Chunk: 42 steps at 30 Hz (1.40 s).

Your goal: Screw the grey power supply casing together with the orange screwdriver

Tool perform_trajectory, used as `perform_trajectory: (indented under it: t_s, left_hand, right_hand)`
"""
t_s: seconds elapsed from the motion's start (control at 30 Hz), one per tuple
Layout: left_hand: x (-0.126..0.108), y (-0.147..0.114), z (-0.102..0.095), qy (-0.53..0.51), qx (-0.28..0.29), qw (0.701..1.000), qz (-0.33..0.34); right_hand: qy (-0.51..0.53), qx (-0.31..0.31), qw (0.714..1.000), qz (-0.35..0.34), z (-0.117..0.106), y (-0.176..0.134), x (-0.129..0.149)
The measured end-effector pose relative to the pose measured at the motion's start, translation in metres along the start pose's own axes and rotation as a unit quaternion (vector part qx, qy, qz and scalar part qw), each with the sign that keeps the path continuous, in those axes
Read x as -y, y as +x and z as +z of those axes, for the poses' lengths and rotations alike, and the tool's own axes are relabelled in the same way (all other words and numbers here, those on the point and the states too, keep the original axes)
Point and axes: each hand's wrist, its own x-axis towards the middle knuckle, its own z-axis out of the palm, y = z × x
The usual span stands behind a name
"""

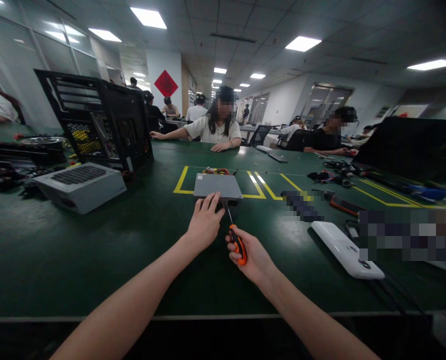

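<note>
A grey metal computer power supply unit (218,185) lies on the green table in front of me, with colored cables bunched at its far side. My left hand (205,220) rests against its near edge, fingers bent over the top and front, holding it. In my right hand (253,255) is a screwdriver (238,245) with an orange and black handle, the fingers wrapped round it. Its thin shaft points up and away, and the tip reaches the near face of the unit. Whether the tip sits in a screw is too small to tell.
A black computer case (112,120) stands at the left, with another grey power supply (82,185) before it. A white device (345,250) and cables (335,172) lie at the right. Across the table (140,275) sits a person (217,125), one arm toward the case.
</note>
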Motion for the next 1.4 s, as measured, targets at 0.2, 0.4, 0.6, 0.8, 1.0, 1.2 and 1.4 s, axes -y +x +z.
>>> perform_trajectory:
  t_s: [0.2,0.4,0.6,0.8,1.0,1.2,1.4]
  left_hand:
    - [-0.001,-0.003,-0.005,0.003,0.002,1.000,-0.007]
    - [-0.001,-0.007,-0.009,0.009,0.007,1.000,-0.004]
    - [0.002,-0.007,-0.011,-0.026,-0.007,1.000,-0.003]
    - [0.007,-0.005,-0.008,-0.040,-0.017,0.999,-0.008]
    - [0.005,0.000,-0.005,-0.023,-0.019,1.000,0.001]
    - [0.001,-0.001,-0.006,0.007,-0.016,1.000,-0.002]
    - [-0.003,-0.002,-0.007,0.011,-0.017,1.000,-0.014]
  right_hand:
    - [-0.006,0.003,1.000,0.009,-0.001,-0.002,0.000]
    - [-0.002,0.024,0.999,0.029,0.002,-0.005,0.001]
    - [0.003,0.019,1.000,0.022,0.002,-0.004,0.000]
    - [-0.009,0.031,0.999,0.037,0.002,-0.006,0.000]
    - [-0.013,0.033,0.999,0.027,-0.001,-0.003,-0.001]
    - [-0.017,0.034,0.999,0.027,0.000,-0.005,-0.001]
    - [-0.031,0.022,0.999,0.004,0.000,-0.005,-0.004]
